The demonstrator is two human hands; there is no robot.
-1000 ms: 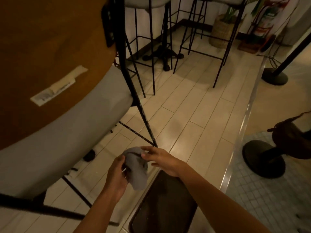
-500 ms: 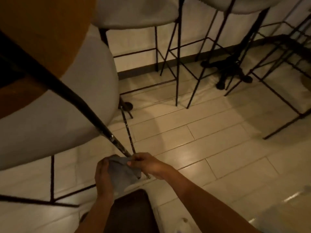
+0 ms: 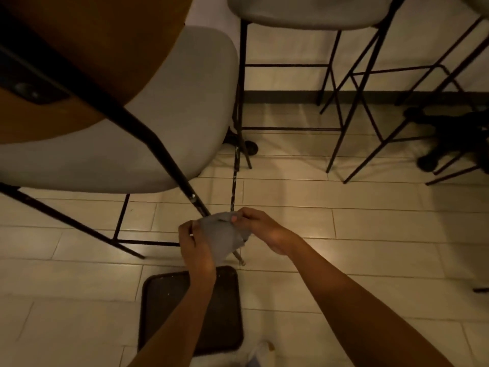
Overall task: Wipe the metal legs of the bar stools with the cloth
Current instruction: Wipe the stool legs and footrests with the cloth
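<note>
A grey cloth [image 3: 221,235] is stretched between both hands low over the tiled floor. My left hand [image 3: 194,243] grips its left edge; my right hand [image 3: 260,229] pinches its upper right corner. The cloth lies over the lower end of a black metal leg [image 3: 169,160] of the nearest bar stool, whose grey seat [image 3: 169,107] fills the upper left. The leg's foot [image 3: 239,259] pokes out below the cloth. A thin crossbar [image 3: 234,181] runs from the cloth toward the far leg.
A dark brown tray [image 3: 225,313] lies on the floor under my forearms. More bar stools [image 3: 312,11] with thin black legs stand by the wall, beside a dark table base [image 3: 455,136] at right. Pale floor tiles [image 3: 344,197] lie open ahead.
The view has swung left and downward across the floor. Both hands stayed on the cloth at the stool leg and slid it lower, toward the foot.
</note>
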